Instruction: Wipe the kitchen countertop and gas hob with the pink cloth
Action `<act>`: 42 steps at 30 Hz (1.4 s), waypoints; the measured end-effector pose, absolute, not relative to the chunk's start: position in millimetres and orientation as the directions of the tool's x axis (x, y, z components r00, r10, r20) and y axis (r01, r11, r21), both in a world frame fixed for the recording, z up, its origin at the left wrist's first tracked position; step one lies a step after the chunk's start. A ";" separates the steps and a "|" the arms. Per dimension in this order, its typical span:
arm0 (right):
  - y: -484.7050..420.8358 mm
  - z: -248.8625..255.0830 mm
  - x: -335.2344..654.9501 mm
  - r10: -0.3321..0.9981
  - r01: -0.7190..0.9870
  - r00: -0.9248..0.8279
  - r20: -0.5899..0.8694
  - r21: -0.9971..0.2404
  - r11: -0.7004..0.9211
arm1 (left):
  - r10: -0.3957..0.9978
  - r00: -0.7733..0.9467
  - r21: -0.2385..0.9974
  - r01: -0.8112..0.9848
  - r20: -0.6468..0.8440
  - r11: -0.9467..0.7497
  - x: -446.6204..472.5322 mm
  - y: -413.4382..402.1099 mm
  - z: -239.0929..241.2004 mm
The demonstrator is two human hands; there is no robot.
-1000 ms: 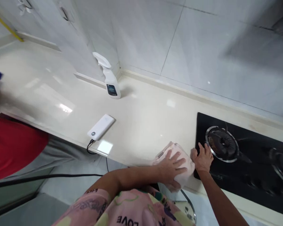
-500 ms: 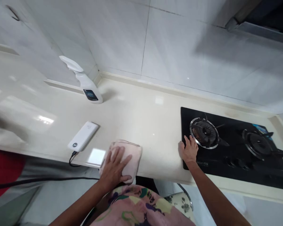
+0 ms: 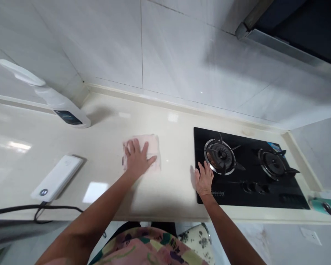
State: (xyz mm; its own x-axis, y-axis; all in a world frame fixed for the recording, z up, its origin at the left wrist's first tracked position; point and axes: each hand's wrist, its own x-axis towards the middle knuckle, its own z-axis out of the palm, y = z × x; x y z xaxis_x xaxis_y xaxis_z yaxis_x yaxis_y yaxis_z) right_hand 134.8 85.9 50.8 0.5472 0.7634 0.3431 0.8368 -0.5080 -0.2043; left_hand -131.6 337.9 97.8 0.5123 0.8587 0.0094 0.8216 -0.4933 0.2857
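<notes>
My left hand (image 3: 138,159) lies flat with spread fingers on a folded pale pink cloth (image 3: 152,144), pressing it against the cream countertop (image 3: 171,191). The cloth's edges stick out around the fingers and past the thumb. On the left edge of the black gas stove (image 3: 237,191), my right hand (image 3: 204,179) rests palm down, its fingers apart and holding nothing. Its fingertips are close to the ring of the left burner (image 3: 221,156).
A white spray bottle (image 3: 63,105) stands at the back left. Nearer the front lies a white power bank (image 3: 57,178) with a black cable (image 3: 19,210). A range hood (image 3: 292,44) overhangs the back right. A green cylindrical object (image 3: 327,206) is at the right edge.
My left hand has pushed the cloth away from the counter's front edge towards the middle. My right hand stays on the stove's edge. The view has turned to the right.
</notes>
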 end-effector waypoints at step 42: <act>55.8 96.6 9.8 0.782 0.838 0.525 0.337 -0.368 -0.404 | 0.396 0.913 0.489 0.303 0.095 -0.818 -149.1 246.6 101.1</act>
State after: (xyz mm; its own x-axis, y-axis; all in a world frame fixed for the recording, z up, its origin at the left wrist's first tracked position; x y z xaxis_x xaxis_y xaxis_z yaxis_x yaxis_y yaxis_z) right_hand 9.8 55.8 96.6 0.5250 0.7817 0.3367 0.8376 -0.4042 -0.3676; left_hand -149.1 246.6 101.1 0.9134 0.3958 0.0953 0.3033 -0.8176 0.4895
